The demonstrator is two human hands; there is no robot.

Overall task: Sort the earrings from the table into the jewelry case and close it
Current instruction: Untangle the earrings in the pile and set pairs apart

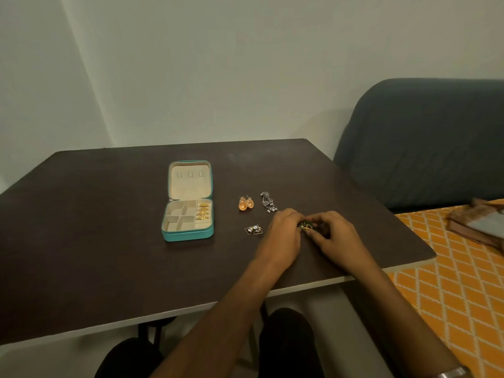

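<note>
A teal jewelry case (188, 236) lies open on the dark table (95, 227), with gold earrings (204, 211) in its right compartments. To its right lie orange earrings (246, 204), silver dangling earrings (268, 202) and small triangular earrings (254, 230). My left hand (283, 236) and my right hand (331, 236) meet at the table's right part. Both pinch dark green and gold earrings (306, 225) between their fingertips, just above the tabletop.
A grey sofa back (425, 143) stands right of the table. An orange patterned cover (458, 282) with a brownish cloth (482, 222) lies beyond the table's right edge. My legs show under the near edge.
</note>
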